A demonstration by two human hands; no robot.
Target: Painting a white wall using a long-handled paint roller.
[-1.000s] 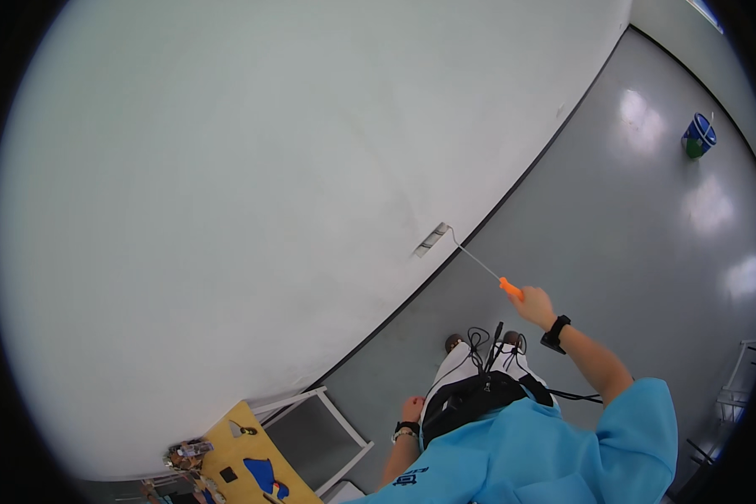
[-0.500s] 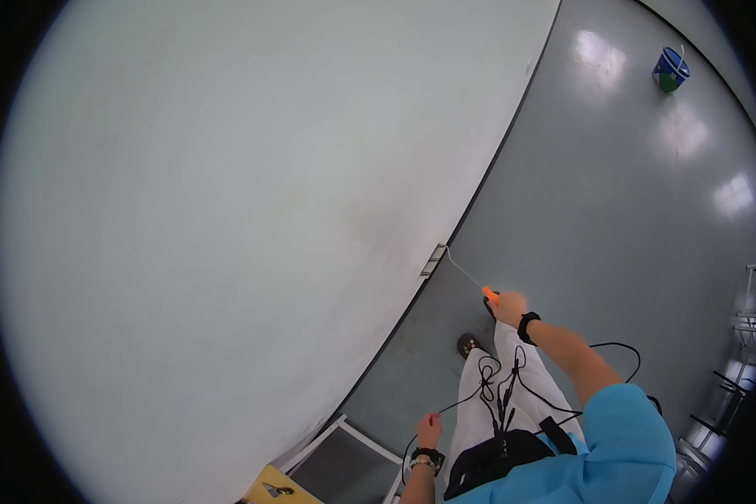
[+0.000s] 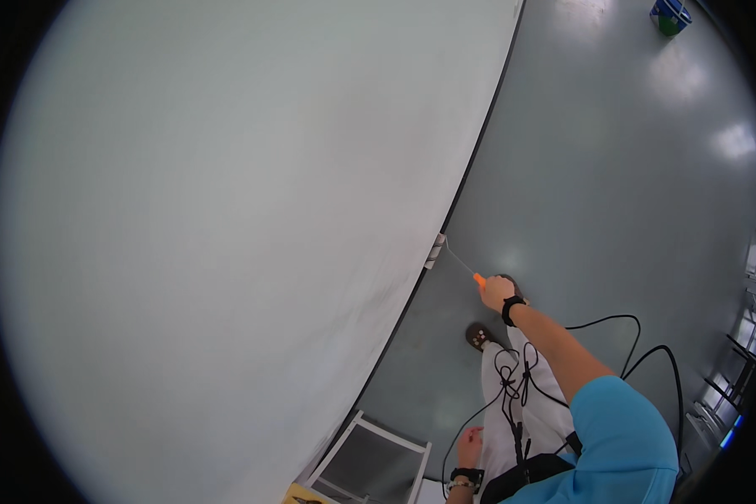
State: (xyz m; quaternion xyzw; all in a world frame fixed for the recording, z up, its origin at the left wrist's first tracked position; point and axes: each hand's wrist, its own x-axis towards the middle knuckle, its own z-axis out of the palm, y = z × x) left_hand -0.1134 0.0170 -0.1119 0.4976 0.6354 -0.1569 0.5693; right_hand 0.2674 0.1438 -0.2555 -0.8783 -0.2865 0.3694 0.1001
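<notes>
My right hand (image 3: 497, 291) is closed round the orange handle of a paint roller (image 3: 478, 280). From the handle a thin bent wire runs to the roller head (image 3: 434, 251), which rests against the foot of the large white wall (image 3: 252, 227), at the dark strip along the floor. My left hand (image 3: 470, 443) hangs low beside my trouser leg, with its fingers loosely bent and apart and no object visible in it. Black cables (image 3: 506, 382) dangle in front of my legs, one looping past the left hand.
A blue and green bucket (image 3: 670, 17) stands on the grey floor (image 3: 588, 185) at the far right. Near the lower edge, a white-framed stand with a dark panel (image 3: 370, 458) sits by the wall, beside a yellow surface (image 3: 298, 495). Metal racks (image 3: 735, 370) line the right rim.
The roller head has shifted slightly along the wall's foot, and my right hand has moved a little with it. My view and stance have shifted; my left hand appears lower and farther right.
</notes>
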